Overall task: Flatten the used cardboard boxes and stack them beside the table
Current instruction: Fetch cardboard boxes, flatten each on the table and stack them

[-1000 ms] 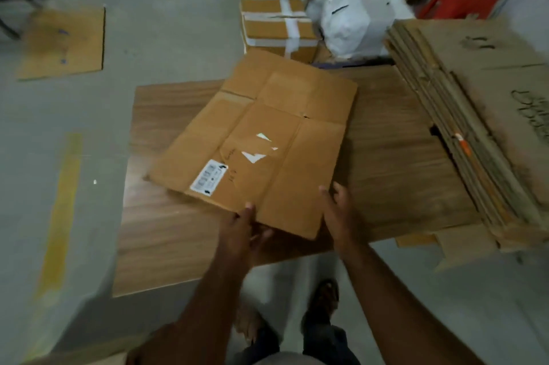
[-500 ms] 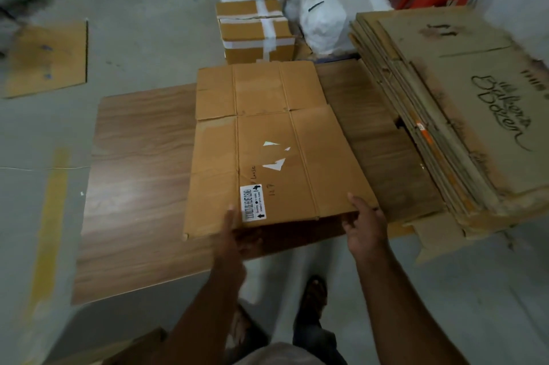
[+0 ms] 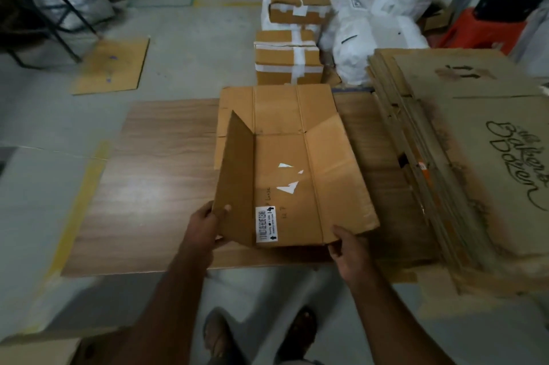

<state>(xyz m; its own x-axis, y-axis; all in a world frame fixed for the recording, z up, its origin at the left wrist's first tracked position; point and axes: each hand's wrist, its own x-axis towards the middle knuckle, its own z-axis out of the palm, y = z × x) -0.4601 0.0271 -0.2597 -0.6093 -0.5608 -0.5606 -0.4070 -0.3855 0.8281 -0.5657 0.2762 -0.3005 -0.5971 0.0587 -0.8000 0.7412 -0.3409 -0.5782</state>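
Meanwhile, a person bends over a low wooden surface (image 3: pixel 154 174) with one brown cardboard box (image 3: pixel 285 168) opened out on it, its long axis running straight away from the body toward the taped parcels beyond. The left hand (image 3: pixel 205 228) pinches the near corner of the box's left panel, thumb on the inner face, and that panel stands lifted on edge. The right hand (image 3: pixel 347 251) grips the near right corner, fingers curled under the cardboard and thumb on top, where the right panel rises only slightly. Both hands sit at the near short edge, one at each corner, so the box lies directly ahead of them and neither is clearly closer to it. A white label (image 3: pixel 266 224) sits on the middle panel close to the left hand.

To the right, touching the surface's edge, rests a stack of flattened boxes (image 3: pixel 463 156); its layers are too many and too blurred to count. Judging by this, the box in hand will likely need its raised side panels folded flat before it goes sideways to that stack.

Beyond the surface stand two taped parcels (image 3: pixel 288 63), one flat cardboard sheet (image 3: pixel 111 66) on the floor and several white sacks (image 3: pixel 368 37).
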